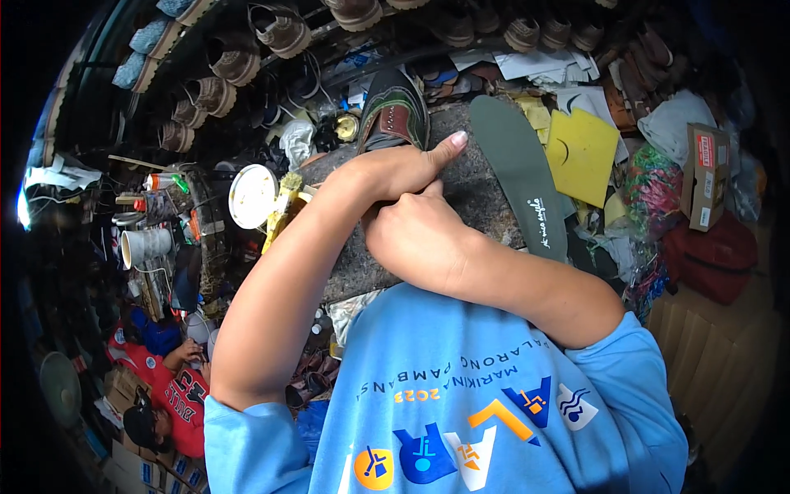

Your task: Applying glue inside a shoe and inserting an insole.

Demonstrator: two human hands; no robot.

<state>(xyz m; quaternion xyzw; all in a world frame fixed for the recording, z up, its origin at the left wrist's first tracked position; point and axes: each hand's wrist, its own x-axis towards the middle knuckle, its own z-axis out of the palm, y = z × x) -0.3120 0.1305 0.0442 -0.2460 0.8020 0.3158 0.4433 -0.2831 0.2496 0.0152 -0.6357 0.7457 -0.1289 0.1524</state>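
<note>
The shoe [393, 107] sits toward the far edge of my table [481, 202], my left hand [407, 170] at the shoe's near end, my right hand [414, 235] closer to me. Right of the shoe lies an insole [512, 160]; farther right come a sheet [581, 156], then a carton [705, 177]. Left of the shoe is a round container [253, 196]; other shoes [280, 31] line up beyond.

Workshop: we judge it a shoemaker's or shoe-repair workplace.
Table [467, 193]: we see a worn, stained surface under the green insole [514, 169].
Brown shoes [234, 59]: we see rows of them beyond the insole and to its left.
Yellow sheet [584, 156]: we find it just right of the insole, among loose papers [550, 66].
</note>
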